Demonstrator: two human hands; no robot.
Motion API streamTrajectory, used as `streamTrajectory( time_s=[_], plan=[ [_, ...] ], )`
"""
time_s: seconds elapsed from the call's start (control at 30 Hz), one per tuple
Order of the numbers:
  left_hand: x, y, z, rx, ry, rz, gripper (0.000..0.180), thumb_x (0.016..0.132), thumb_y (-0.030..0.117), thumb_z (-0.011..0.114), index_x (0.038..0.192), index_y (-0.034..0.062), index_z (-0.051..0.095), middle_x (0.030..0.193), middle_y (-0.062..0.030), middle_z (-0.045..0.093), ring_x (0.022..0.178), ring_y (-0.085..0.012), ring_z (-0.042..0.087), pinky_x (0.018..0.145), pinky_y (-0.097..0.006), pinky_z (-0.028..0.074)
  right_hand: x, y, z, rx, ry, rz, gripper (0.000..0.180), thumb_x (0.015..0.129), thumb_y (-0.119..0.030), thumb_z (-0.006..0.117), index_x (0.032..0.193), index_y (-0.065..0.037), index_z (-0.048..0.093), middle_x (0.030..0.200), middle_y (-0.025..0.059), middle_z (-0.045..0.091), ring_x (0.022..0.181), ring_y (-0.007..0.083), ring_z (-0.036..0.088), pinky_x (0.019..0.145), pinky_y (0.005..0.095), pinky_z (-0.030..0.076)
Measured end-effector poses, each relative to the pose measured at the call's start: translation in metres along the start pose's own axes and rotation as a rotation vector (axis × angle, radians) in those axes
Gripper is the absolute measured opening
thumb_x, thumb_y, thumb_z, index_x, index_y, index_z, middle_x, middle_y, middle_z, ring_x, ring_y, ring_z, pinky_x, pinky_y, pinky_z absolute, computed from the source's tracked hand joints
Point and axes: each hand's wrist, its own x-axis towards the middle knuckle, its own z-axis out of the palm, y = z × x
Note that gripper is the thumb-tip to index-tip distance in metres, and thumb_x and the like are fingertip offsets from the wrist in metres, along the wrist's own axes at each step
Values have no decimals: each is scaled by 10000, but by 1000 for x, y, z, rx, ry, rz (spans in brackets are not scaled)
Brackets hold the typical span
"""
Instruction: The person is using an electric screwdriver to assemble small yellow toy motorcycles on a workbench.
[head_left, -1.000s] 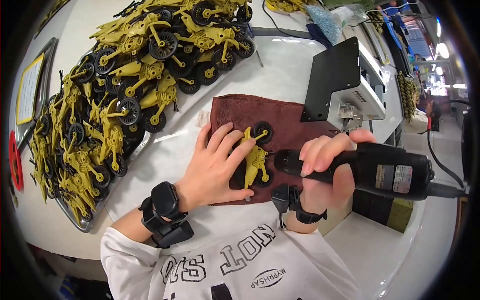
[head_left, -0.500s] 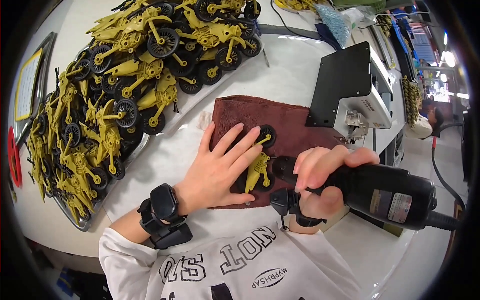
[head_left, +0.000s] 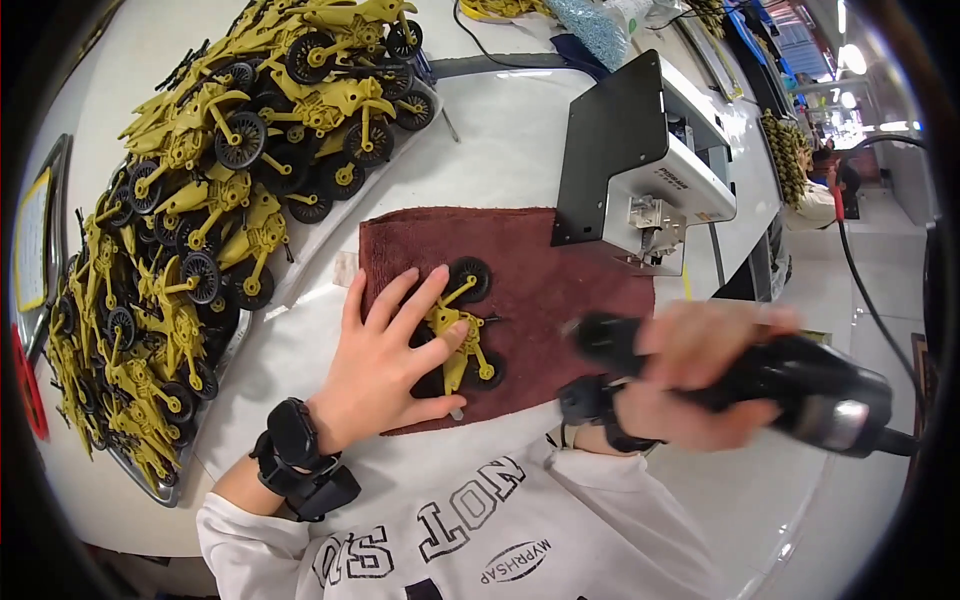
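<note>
A yellow toy motorcycle (head_left: pixel 458 325) with black wheels lies flat on a dark red cloth (head_left: pixel 545 275). My left hand (head_left: pixel 385 365) rests palm down on the toy, fingers spread, pinning it to the cloth. My right hand (head_left: pixel 690 375) is blurred and grips a black electric screwdriver (head_left: pixel 800 385), held off to the right of the toy and clear of it. The tool's tip points left, a short way from the toy. A cable runs from the tool's back end.
Trays (head_left: pixel 245 340) piled with several yellow toy motorcycles (head_left: pixel 220 190) fill the left side of the white table. A black and white machine (head_left: pixel 640 165) stands behind the cloth at the right. The table's edge drops to the floor at the right.
My right hand has pulled the screwdriver away from the toy to the right. My left hand stays flat on the toy.
</note>
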Motion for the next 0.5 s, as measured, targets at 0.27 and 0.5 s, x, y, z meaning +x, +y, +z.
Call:
streamTrajectory(
  time_s=[0.27,0.5],
  plan=[
    [2,3,-2,-3,17,39,633,635,533,719,1130,162,585,1414,-203,345,1231,-400,375,1039,-590,167,63,-21,-55,-444,406,-113,368,911,-273,514,1124,3,397,629,50,497,491,149,464,545,319,421],
    [-1,2,-5,-2,24,13,587,659,545,699,1095,164,606,1419,-203,334,1239,-397,364,1042,-590,165,50,-14,-46,-450,302,114,318,945,-315,466,1127,-57,429,629,25,479,530,132,435,609,309,387]
  ],
)
